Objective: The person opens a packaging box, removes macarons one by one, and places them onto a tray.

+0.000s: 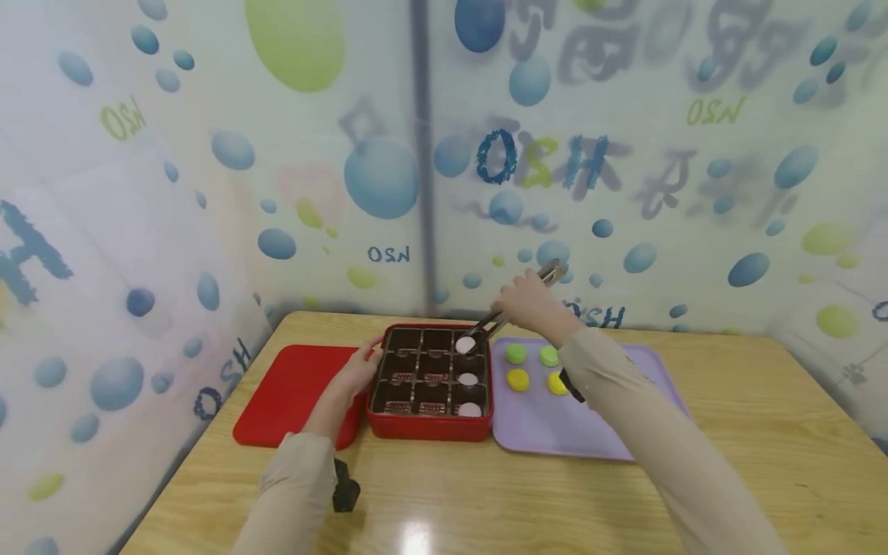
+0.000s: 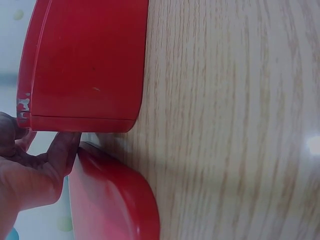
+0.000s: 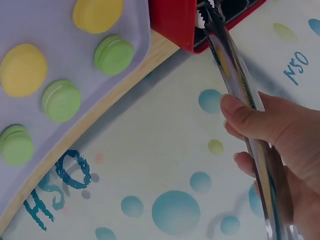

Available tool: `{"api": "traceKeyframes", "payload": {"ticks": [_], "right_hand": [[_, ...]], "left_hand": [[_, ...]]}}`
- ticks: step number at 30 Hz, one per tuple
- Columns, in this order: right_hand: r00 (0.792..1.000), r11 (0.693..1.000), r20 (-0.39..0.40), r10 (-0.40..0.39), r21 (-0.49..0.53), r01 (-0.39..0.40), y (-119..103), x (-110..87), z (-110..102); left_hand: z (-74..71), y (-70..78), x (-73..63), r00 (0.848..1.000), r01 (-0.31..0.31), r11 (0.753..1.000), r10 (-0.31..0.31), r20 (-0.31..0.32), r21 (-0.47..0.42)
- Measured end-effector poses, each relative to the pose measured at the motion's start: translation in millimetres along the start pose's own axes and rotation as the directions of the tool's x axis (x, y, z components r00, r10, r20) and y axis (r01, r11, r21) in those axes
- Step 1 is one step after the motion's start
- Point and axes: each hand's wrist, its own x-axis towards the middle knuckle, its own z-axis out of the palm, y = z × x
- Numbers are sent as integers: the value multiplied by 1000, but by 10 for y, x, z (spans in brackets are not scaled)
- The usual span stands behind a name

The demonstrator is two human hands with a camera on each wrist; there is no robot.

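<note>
My left hand [image 1: 357, 370] holds the left wall of a red box [image 1: 430, 428], its fingertips at the rim and side in the left wrist view. Dark compartments fill the box. Metal tongs [image 3: 237, 70] are gripped in my right hand [image 1: 530, 302], tips pointing down into the far right compartment. A pale macaron [image 1: 465, 345] is at the tong tips there; whether they pinch it is hard to tell. Two more pale macarons, one in the middle [image 1: 468, 379] and one in front [image 1: 469, 410], sit in the same right column.
A purple tray [image 1: 555, 439] stands right of the box, bearing several green macarons [image 3: 61, 101] and yellow macarons [image 3: 23, 70]; my right arm covers part of it. Left of the box lies a red lid [image 1: 291, 393]. A patterned wall rises behind the wooden table [image 1: 444, 493].
</note>
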Motion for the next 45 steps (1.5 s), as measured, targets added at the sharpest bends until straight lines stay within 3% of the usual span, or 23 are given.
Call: {"api": "traceKeyframes", "payload": {"ticks": [10,16,22,31,38,45], "right_hand": [[996,1000,-84,22,3,-22,174,-293,-70],[987,998,-160,14,-54,-22,241,-487,-76],[988,996,-153,22,-86,-36,289,-646,-46],[980,1000,-198,1,11,1,378,-1005,62],[982,993,-168,-86,69,98,396,-1224,207],[992,981,-67,-111,150,120,327,-1304,320]], "left_hand": [[6,16,6,1000,11,1000,-11,12,-5],[-14,20,4,1000,19,1000,-19,25,-3],[-31,29,-7,1000,21,1000,-21,19,0],[4,45,-19,1000,13,1000,-13,24,12],[-2,50,-29,999,18,1000,-19,27,26],[9,58,-43,1000,9,999,-9,22,36]]}}
